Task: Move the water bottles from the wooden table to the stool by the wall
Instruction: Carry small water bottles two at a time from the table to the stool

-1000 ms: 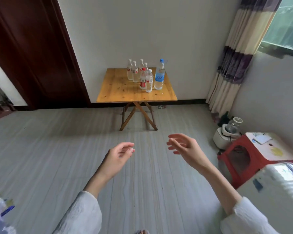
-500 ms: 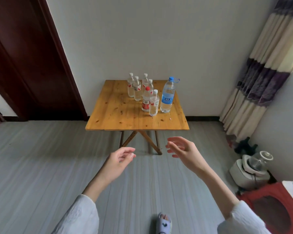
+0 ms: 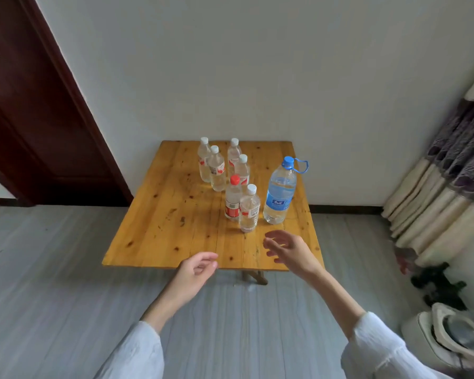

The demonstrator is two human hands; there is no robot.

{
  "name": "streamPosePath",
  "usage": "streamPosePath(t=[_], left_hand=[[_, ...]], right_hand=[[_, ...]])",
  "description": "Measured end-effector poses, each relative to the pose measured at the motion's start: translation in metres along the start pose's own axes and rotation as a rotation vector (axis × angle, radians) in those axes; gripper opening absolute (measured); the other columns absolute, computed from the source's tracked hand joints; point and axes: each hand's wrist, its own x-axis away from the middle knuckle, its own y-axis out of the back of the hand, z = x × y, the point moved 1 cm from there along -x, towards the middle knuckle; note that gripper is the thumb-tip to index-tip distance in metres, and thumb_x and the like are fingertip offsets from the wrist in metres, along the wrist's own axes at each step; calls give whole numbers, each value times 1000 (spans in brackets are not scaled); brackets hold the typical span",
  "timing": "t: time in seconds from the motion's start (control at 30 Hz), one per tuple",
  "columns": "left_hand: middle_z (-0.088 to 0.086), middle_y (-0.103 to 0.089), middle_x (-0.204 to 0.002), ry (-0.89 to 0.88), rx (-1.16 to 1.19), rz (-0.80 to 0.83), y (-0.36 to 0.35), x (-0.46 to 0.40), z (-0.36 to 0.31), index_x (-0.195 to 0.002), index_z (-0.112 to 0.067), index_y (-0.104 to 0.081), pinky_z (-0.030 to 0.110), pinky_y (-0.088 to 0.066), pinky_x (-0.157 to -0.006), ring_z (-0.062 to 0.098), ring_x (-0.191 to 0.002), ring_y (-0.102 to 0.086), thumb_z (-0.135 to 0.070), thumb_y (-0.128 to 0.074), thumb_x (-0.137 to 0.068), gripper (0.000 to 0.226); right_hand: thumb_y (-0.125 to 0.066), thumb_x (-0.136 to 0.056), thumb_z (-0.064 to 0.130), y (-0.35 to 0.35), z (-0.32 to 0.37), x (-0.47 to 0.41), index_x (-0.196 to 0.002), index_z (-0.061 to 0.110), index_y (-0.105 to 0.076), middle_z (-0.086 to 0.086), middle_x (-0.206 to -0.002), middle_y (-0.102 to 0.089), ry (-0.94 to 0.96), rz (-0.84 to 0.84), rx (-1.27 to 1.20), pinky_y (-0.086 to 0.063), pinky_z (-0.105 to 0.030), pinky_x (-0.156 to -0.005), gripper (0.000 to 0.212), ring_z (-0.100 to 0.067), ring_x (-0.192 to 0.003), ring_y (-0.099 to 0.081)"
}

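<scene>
A square wooden table [image 3: 173, 228] stands against the white wall. Several small clear water bottles stand upright on its right half: white-capped ones at the back [image 3: 216, 169], a red-capped bottle [image 3: 233, 199] and a white-capped bottle [image 3: 249, 209] nearest me. A large bottle with a blue cap and blue label [image 3: 279, 192] stands to their right. My right hand [image 3: 288, 250] hovers over the table's front right part, fingers spread, just short of the nearest bottle. My left hand [image 3: 195, 274] floats at the table's front edge, fingers loosely curled and empty. The stool is out of view.
A dark wooden door [image 3: 30, 105] fills the left. A striped curtain [image 3: 449, 170] hangs at the right. A white appliance with a glass lid [image 3: 449, 335] sits on the grey floor at the lower right, with dark objects [image 3: 438, 285] behind it.
The view has closed in on the table, which now looks much larger. Both hands have come forward to its front edge. The red stool has left the view at the right.
</scene>
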Motion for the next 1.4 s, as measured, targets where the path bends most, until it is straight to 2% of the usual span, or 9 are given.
streamPosePath(t=[0.17,0.33,0.47,0.53,0.67,0.83,1.1,1.23,1.4], left_hand=[[-2,-62,-111,-2,-19,-27,5,-92,5,-109,-22,-58,28,-43,-94,13,-109,-55,-21,-52,-92,18],[3,-52,-131,-13,-45,-94,11,-207,7,-120,-18,-53,29,-36,-97,19,-123,-44,-19,-54,-90,30],[4,-44,-139,-57,-107,-36,12,-286,3,-131,-17,-42,29,-35,-99,19,-127,-39,-20,-60,-86,48],[2,-44,-138,-123,-173,-25,11,-319,4,-132,-18,-40,28,-32,-102,17,-128,-37,-21,-64,-84,54],[0,-51,-128,-197,-246,44,4,-363,8,-127,-19,-46,22,-30,-96,16,-123,-41,-22,-67,-80,52],[-3,-60,-111,-287,-262,70,0,-379,10,-111,-14,-61,24,-40,-88,15,-106,-54,-18,-75,-73,41],[-11,-62,-97,-428,-301,172,-2,-364,7,-100,-14,-69,13,-41,-79,14,-93,-59,-17,-83,-62,41],[-13,-65,-92,-497,-304,323,-25,-338,-2,-96,-19,-71,21,-46,-81,17,-92,-60,-19,-84,-59,39],[-21,-64,-90,-630,-241,577,-80,-274,-37,-91,-34,-68,22,-48,-79,3,-87,-58,-31,-83,-57,37]], right_hand=[[-57,-87,26,7,-9,-83,-112,11,-57,-10,-102,-67,-55,-47,8,-56,-42,-78,29,-26,-90,-66],[-61,-85,24,5,-13,-171,-117,8,-55,-12,-108,-63,-122,-138,42,-53,-45,-85,37,-26,-93,-63],[-68,-80,25,-6,-16,-233,-124,10,-49,-10,-114,-53,-165,-183,151,-46,-29,-79,50,-22,-88,-58],[-70,-78,25,-15,-23,-255,-128,10,-46,-10,-118,-49,-180,-164,215,-40,-21,-77,57,-19,-91,-55],[-72,-75,23,-32,-37,-279,-127,12,-48,-12,-121,-49,-181,-156,327,-39,-29,-87,58,-28,-108,-50],[-71,-74,22,-32,-49,-279,-112,10,-55,-9,-108,-53,-146,-228,377,-38,-27,-75,42,-25,-97,-50],[-68,-74,20,-18,-51,-236,-106,12,-58,-6,-109,-54,-132,-292,345,-51,-40,-73,34,-24,-84,-58],[-70,-73,22,4,-50,-183,-108,15,-60,-5,-107,-56,-162,-419,341,-50,-36,-77,37,-23,-90,-57],[-70,-74,25,23,-59,-81,-106,17,-61,-3,-105,-56,-275,-638,280,-50,-39,-83,34,-23,-94,-58]])
